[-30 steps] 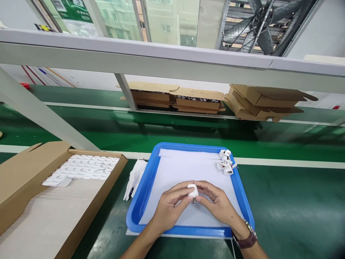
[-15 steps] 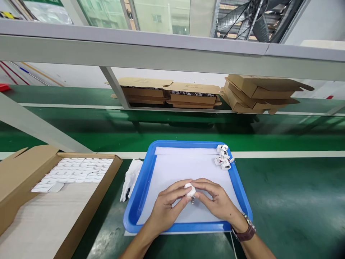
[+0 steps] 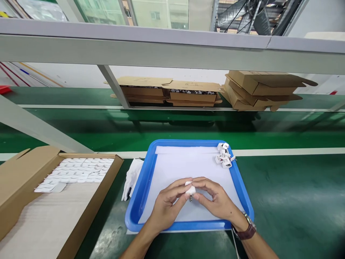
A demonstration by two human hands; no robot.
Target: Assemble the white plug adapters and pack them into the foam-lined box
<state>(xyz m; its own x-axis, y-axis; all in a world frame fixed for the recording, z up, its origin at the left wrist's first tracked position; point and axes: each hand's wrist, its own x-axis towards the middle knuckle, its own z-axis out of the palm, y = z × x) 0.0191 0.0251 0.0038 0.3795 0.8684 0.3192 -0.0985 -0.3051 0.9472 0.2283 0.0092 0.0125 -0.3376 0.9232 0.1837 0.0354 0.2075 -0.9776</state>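
Note:
Between my two hands is a small white plastic piece (image 3: pixel 190 189) with a short metal part sticking out towards me. The fingers of my left hand (image 3: pixel 169 203) are closed on its left side. From the right, the fingertips and thumb of my right hand (image 3: pixel 214 199) pinch it too. Its exact kind is unclear, as fingers cover part of it. Both hands are above the white sheet (image 3: pixel 183 165) lining a blue tray (image 3: pixel 134 201). In the tray's far right corner lies a small cluster of white pieces with metal parts (image 3: pixel 224 156).
Left of the tray, an open cardboard box (image 3: pixel 88 201) holds rows of flat white pieces (image 3: pixel 78 171). A white glove (image 3: pixel 132 178) lies between box and tray. Beyond a pale metal frame (image 3: pixel 172 52) stand filled cartons (image 3: pixel 192 95) and stacked cardboard boxes (image 3: pixel 264 90).
The white piece has turned slightly between my fingers, so its metal part shows at a different angle. My hands stay almost in place, and the view has shifted a little.

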